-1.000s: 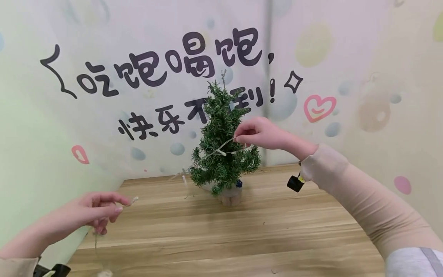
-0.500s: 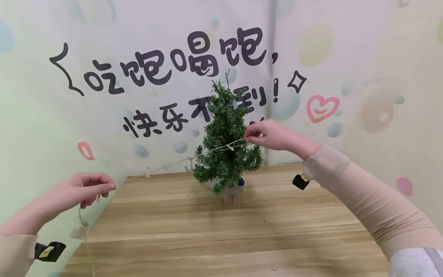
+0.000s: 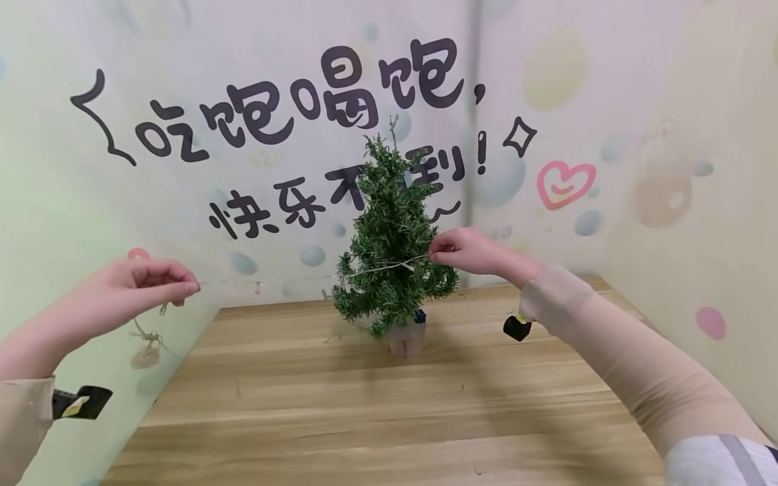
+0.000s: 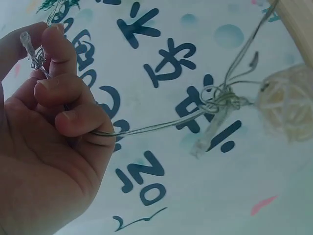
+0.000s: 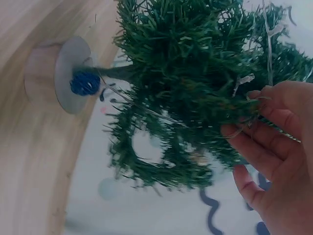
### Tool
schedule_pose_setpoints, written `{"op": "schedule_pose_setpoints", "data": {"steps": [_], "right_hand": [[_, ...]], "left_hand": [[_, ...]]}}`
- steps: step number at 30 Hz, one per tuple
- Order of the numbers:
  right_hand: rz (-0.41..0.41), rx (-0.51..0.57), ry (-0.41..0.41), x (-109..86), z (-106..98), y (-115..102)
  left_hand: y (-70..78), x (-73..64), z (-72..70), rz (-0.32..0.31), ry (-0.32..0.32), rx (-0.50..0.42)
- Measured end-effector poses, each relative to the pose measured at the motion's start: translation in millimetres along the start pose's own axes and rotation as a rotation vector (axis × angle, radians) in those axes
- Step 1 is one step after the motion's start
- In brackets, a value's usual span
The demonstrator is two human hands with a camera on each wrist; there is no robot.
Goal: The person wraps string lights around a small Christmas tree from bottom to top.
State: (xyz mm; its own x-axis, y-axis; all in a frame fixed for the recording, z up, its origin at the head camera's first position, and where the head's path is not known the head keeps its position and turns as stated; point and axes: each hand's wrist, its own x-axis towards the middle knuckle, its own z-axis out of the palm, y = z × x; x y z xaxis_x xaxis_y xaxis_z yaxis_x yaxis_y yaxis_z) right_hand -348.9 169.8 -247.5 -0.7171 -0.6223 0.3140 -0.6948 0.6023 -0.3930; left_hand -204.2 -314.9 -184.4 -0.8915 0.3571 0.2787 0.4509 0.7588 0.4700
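A small artificial Christmas tree (image 3: 389,233) stands upright on the wooden table. Thin wire of a light string (image 3: 373,270) runs across its front, with small clear bulbs (image 5: 244,78) among the branches. At the tree's right side, my right hand (image 3: 471,251) pinches the wire between thumb and fingertips. Out to the left, my left hand (image 3: 142,290) holds the same string in curled fingers, the stretch between the hands nearly straight. Below the left hand dangles a pale woven ball (image 4: 288,104), tied on near a knot and a bulb (image 4: 210,134).
The tree's round base (image 3: 406,341) rests on the wooden table (image 3: 316,405) near the wall. A blue wound ball (image 5: 84,84) sits by the trunk on the base. Behind is a printed wall (image 3: 656,101) with dark lettering; another wall borders the left side.
My left hand has risen, drawing the string from slack to nearly straight; the woven ball has lifted with it. My right hand has shifted slightly rightward along the tree's side, still holding the wire.
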Motion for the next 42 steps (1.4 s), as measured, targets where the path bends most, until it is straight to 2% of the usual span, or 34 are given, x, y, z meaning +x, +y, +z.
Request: {"op": "schedule_pose_setpoints", "data": {"steps": [4, 12, 14, 20, 24, 28, 31, 36, 39, 42], "right_hand": [[0.083, 0.139, -0.042, 4.7, 9.5, 7.3], [0.180, 0.377, -0.095, 10.0, 29.4, 11.9], [0.211, 0.433, -0.098, 8.3, 30.7, 12.3], [0.264, 0.554, -0.045, 3.3, 27.7, 16.4], [0.273, 0.606, -0.004, 1.6, 24.9, 17.6], [0.260, 0.708, 0.046, 1.2, 21.8, 15.3], [0.259, 0.738, 0.099, 1.1, 17.8, 11.6], [0.265, 0.691, 0.242, -1.3, -0.3, -5.5], [0.218, 0.635, 0.334, -1.4, -14.6, -22.5], [0.144, 0.585, 0.361, 0.5, -23.8, -42.3]], "left_hand": [[17.6, 8.0, -7.7, -0.008, 0.006, 0.007], [57.5, 27.1, -24.0, -0.046, 0.054, 0.033], [67.5, 35.2, -27.6, -0.038, 0.058, 0.029], [94.6, 56.7, -33.8, 0.020, 0.072, 0.025], [106.1, 64.7, -36.0, 0.023, 0.067, 0.048], [114.5, 71.8, -37.7, 0.028, 0.063, 0.054], [118.5, 75.7, -39.8, 0.030, 0.060, 0.047], [123.1, 82.3, -43.5, 0.011, 0.057, 0.048], [126.3, 86.9, -44.8, 0.000, 0.052, 0.052], [127.6, 90.8, -44.8, 0.003, 0.047, 0.047]]}}
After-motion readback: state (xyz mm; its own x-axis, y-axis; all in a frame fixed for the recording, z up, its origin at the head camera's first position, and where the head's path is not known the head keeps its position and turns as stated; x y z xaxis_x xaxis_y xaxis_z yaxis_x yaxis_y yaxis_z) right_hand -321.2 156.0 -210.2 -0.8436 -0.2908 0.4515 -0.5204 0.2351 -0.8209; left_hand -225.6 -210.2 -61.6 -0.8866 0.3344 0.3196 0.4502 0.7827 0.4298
